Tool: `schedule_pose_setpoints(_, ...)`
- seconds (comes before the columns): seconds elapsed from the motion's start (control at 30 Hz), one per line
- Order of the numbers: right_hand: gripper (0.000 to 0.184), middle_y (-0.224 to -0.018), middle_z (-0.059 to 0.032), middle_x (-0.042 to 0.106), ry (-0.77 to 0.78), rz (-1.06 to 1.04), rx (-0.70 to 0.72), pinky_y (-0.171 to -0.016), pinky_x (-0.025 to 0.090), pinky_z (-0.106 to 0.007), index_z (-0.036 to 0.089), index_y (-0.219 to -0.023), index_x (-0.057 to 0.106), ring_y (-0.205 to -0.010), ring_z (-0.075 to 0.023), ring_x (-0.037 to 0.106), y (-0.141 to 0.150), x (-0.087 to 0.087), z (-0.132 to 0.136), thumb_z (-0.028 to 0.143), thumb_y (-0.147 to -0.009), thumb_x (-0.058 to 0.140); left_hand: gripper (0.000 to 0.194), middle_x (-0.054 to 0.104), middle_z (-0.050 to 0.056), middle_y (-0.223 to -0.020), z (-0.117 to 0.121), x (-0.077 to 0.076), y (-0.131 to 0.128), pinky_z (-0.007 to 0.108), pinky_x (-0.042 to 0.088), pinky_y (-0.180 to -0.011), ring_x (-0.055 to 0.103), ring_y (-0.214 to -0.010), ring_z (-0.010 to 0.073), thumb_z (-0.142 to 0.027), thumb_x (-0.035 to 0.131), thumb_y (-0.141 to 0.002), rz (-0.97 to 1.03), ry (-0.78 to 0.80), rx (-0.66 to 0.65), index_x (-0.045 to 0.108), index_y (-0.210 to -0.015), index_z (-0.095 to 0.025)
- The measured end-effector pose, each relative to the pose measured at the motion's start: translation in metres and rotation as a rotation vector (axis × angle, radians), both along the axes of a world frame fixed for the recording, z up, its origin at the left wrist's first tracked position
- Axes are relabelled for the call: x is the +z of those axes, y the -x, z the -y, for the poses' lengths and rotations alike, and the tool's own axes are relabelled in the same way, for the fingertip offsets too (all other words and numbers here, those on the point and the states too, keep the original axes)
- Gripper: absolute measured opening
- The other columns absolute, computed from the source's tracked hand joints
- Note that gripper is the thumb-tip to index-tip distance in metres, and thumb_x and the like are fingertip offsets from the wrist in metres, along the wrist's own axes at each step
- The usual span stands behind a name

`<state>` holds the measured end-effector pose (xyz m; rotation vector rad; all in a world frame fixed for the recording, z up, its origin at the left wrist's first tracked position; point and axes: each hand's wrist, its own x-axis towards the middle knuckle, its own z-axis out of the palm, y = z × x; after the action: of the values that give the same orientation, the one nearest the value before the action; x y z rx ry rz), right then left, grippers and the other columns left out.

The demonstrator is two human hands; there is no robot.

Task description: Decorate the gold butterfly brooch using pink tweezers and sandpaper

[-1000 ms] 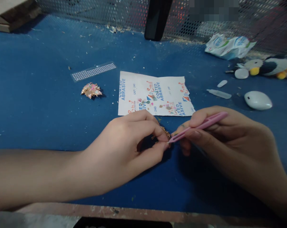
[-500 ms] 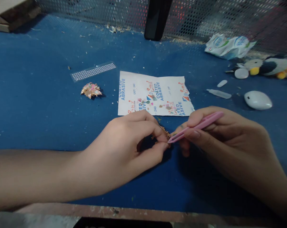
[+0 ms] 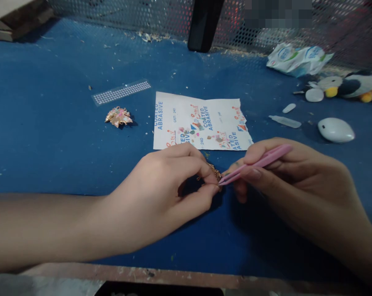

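Note:
Between its thumb and fingers, my left hand (image 3: 170, 189) pinches a small gold-coloured ornament (image 3: 215, 169), mostly hidden behind the fingers. Pink tweezers (image 3: 262, 161) are gripped in my right hand (image 3: 299, 185), their tips touching or close to the ornament at my left fingertips. I cannot make out whether anything is between the tips. Just beyond my hands lies a sheet of printed abrasive paper (image 3: 176, 111), back side up, with several small coloured flakes (image 3: 192, 132) on it. A pink and gold leaf-shaped ornament (image 3: 118, 116) rests on the table to the left.
A strip of small rhinestones (image 3: 122, 92) lies at the upper left of the blue table (image 3: 50, 135). To the right are a white rounded case (image 3: 336, 130), a small clear tube (image 3: 285, 121), a plush toy (image 3: 355, 87) and a crumpled packet (image 3: 298, 59). A perforated metal panel (image 3: 127, 18) runs along the back.
Both hands, the tweezers and the ornament hold almost the same pose. The whole view has shifted very slightly.

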<state>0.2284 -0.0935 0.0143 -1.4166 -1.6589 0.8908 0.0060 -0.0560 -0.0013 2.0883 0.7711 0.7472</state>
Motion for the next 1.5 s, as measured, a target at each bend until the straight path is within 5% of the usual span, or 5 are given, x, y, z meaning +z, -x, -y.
schedule_pose_setpoints(0.83,0.012,-0.082,0.002,0.067,-0.026,0.043,0.006,-0.052,0.057,-0.02,0.03,-0.077,0.079,-0.057,-0.0087,0.066,-0.003,-0.003,0.0,0.029,-0.089,0.076,0.008,0.069,-0.001,-0.093,0.0,-0.001,0.001,0.017,0.051,-0.068,0.063,-0.076,0.0061,-0.017,0.069,-0.092,0.002,-0.014,-0.006,0.075,-0.096,-0.019)
schedule_pose_setpoints(0.93,0.011,-0.087,0.0014,0.068,-0.046,0.078,-0.005,-0.053,0.057,-0.022,0.03,-0.079,0.08,-0.059,-0.0094,0.067,-0.007,-0.007,0.0,0.029,-0.089,0.076,0.013,0.07,0.0,-0.097,0.001,0.0,0.003,0.019,0.052,-0.065,0.066,-0.077,0.008,-0.016,0.063,-0.094,-0.066,-0.128,-0.004,0.073,-0.101,-0.019)
schedule_pose_setpoints(1.1,0.002,-0.079,0.0025,0.073,0.003,-0.001,-0.079,-0.057,0.057,-0.018,0.027,-0.089,0.075,-0.063,-0.0098,0.071,-0.015,-0.008,-0.001,0.027,-0.09,0.077,0.02,0.073,0.008,-0.092,0.012,0.0,0.006,0.033,0.041,-0.041,0.07,-0.067,0.0229,-0.016,0.053,-0.09,-0.467,-0.646,0.043,0.067,-0.105,-0.011)
schedule_pose_setpoints(1.23,0.012,-0.081,0.0001,0.078,0.041,-0.102,-0.145,-0.067,0.061,-0.019,0.023,-0.093,0.069,-0.068,-0.0123,0.075,-0.015,-0.007,-0.003,0.029,-0.088,0.079,0.022,0.076,0.006,-0.089,0.02,0.0,0.008,0.033,0.047,-0.042,0.07,-0.062,0.0212,-0.019,0.053,-0.093,-0.397,-0.784,-0.067,0.064,-0.111,-0.012)
schedule_pose_setpoints(1.5,0.015,-0.074,0.001,0.074,0.038,-0.089,-0.163,-0.059,0.062,-0.025,0.024,-0.087,0.069,-0.067,-0.0159,0.074,-0.012,-0.01,-0.007,0.034,-0.086,0.08,0.03,0.078,0.011,-0.118,0.014,0.004,0.007,0.033,0.046,-0.04,0.07,-0.062,0.0183,-0.02,0.046,-0.099,-0.321,-0.736,-0.396,0.068,-0.118,-0.013)
